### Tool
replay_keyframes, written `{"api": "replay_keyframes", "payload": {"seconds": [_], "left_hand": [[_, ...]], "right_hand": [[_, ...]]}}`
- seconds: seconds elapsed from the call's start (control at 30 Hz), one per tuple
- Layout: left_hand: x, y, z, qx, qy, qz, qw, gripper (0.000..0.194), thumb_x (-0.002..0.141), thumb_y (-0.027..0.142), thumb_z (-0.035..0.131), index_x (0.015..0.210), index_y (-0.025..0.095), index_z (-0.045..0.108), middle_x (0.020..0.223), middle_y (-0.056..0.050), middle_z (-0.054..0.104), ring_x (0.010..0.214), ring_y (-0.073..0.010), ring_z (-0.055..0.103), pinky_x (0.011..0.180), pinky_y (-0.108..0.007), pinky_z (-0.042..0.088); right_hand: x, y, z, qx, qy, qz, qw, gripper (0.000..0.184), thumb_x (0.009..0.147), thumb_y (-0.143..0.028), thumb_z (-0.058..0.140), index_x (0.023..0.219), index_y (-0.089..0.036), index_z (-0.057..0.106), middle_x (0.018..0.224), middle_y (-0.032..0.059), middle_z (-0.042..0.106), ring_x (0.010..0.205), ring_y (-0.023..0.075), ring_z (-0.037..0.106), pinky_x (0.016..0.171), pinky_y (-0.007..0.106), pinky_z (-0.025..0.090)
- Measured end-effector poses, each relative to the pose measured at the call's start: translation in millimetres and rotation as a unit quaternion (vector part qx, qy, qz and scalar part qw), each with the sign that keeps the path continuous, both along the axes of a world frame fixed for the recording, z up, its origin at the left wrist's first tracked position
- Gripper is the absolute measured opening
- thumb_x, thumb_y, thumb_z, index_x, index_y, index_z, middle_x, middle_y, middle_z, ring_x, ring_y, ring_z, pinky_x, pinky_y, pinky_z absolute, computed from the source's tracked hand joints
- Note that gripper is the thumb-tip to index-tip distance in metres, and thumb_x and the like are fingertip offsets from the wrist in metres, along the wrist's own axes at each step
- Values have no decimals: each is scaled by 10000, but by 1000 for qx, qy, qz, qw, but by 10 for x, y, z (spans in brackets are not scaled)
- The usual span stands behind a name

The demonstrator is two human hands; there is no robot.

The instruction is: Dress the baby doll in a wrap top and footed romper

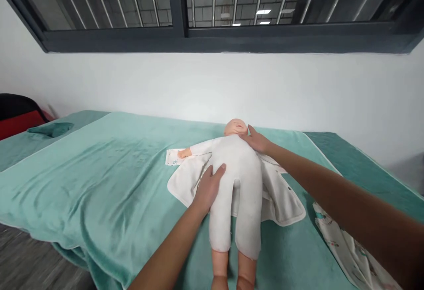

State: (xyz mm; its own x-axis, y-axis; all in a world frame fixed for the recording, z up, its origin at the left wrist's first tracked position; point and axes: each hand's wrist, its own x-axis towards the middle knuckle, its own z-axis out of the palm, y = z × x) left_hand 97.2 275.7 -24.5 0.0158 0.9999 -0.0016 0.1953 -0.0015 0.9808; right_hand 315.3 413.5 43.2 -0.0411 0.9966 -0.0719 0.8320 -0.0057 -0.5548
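A baby doll (236,179) with a white cloth body lies on its back on an opened white garment (281,201) spread over a teal blanket (109,184). Its head (236,127) points toward the wall and its bare legs toward me. My left hand (208,188) rests against the doll's left side at the hip, fingers curved onto the body. My right hand (256,142) lies on the doll's shoulder by the neck, fingers stretched flat. One doll arm (195,150) reaches out to the left over a printed cloth edge.
A patterned white cloth (351,254) lies on the bed at the lower right. A small teal pillow (51,128) sits at the far left, beside a red and black object (16,117). A white wall and dark-framed window stand behind the bed.
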Motion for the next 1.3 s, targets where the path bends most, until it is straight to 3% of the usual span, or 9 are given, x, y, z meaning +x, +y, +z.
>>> {"api": "replay_keyframes", "payload": {"seconds": [0.13,0.27,0.37,0.5,0.67,0.77,0.93,1.13,1.3], "left_hand": [[-2,-34,-63,-15,8,72,997,492,958,619,380,1020,229,673,1033,-67,745,930,-244,686,818,-355,553],[8,-1,-96,31,73,130,988,447,1001,529,325,909,233,647,828,-36,706,803,-215,642,713,-316,499],[-32,131,-145,84,190,111,972,395,1023,414,301,973,233,648,802,-47,689,771,-232,633,713,-350,478],[-149,367,-233,165,382,89,905,316,987,206,340,1084,172,638,1065,-140,697,1019,-306,617,851,-434,487],[-291,626,-293,188,488,100,847,286,958,193,428,1172,169,616,1282,-172,620,1145,-357,557,912,-521,470],[-400,790,-323,165,444,131,871,250,937,304,518,1105,171,647,1157,-169,665,1116,-369,571,901,-513,470],[-580,967,-381,130,196,215,948,202,883,304,534,902,179,692,945,-101,735,900,-258,653,814,-367,470],[-646,951,-412,109,80,258,957,165,790,306,578,752,163,652,753,-34,706,709,-188,595,667,-294,431],[-666,969,-447,118,34,267,956,171,769,243,541,840,177,682,857,-34,731,807,-190,635,737,-294,475]], "right_hand": [[2,-99,169,120,-214,69,967,622,987,-561,372,1477,-181,419,1143,178,687,1055,357,624,885,472,459],[-454,-191,215,263,-239,198,913,323,992,-341,428,1216,-175,590,1286,161,585,1200,306,507,950,414,424],[-1024,-147,90,195,-254,276,906,319,972,-326,486,1241,-172,563,1300,150,576,1173,302,516,876,398,444],[-1592,18,-123,122,-310,323,886,283,928,-371,594,1129,-174,615,1199,146,631,1114,315,568,857,407,443],[-1604,103,-114,130,-310,296,894,271,974,-355,519,1145,-160,596,1181,153,627,1032,304,611,764,383,449],[-1431,24,-1,154,-290,282,901,283,1000,-382,480,1171,-176,572,1220,139,601,1024,277,608,748,355,435],[-1241,-146,57,189,-267,283,902,268,989,-411,509,1126,-197,596,1163,113,614,986,261,606,764,345,415],[-1193,-221,17,182,-308,282,890,529,993,-622,365,1087,-193,660,1090,132,647,968,295,619,775,380,408],[-1158,-241,19,153,-325,291,886,590,985,-657,326,1048,-209,705,1066,136,670,970,300,627,800,392,393]]}}
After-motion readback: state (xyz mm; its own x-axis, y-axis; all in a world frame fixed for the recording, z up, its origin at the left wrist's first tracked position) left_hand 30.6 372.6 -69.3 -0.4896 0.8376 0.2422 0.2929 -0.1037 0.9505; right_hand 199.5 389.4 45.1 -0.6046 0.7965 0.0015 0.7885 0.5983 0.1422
